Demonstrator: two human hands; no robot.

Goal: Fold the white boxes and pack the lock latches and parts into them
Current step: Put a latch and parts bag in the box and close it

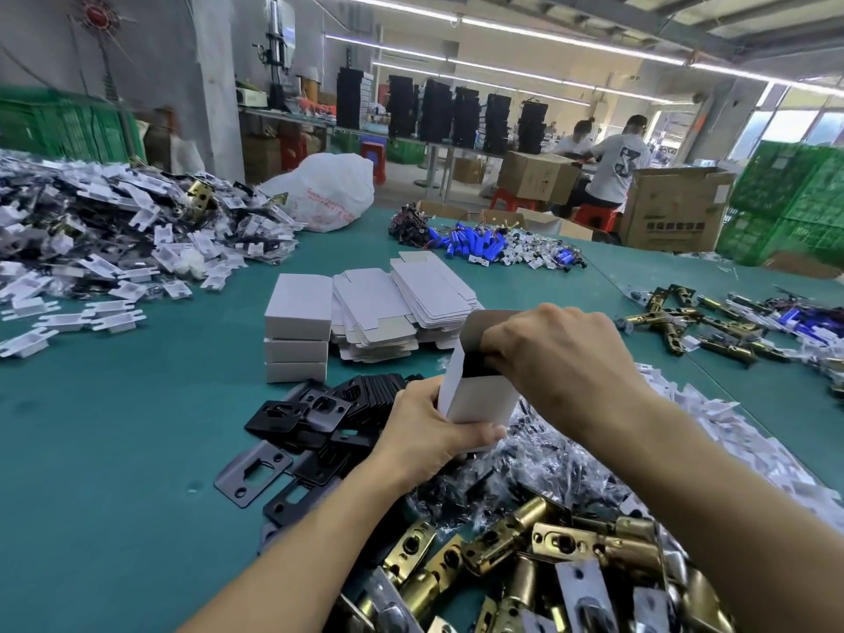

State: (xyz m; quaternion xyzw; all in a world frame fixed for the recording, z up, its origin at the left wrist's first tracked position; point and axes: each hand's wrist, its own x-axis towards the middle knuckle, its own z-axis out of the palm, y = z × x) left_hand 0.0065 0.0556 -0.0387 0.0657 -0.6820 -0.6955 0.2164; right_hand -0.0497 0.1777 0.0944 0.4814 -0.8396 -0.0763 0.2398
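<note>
while left hand [424,431] fingers wrap matte white box [479,395] | right hand [561,354] fingers — curled on flap [488,324]

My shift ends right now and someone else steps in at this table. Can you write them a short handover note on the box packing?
Left hand grips the lower end of an upright white cardboard box, top flap open.
Right hand has its fingers curled at the box mouth; whether it holds a part is hidden.
Done: three closed white boxes stacked behind on the teal table.
To do: finish and close this box, then fold the flat white box blanks and pack from the black metal plates, brass latches and bagged small parts near the hands.
</note>
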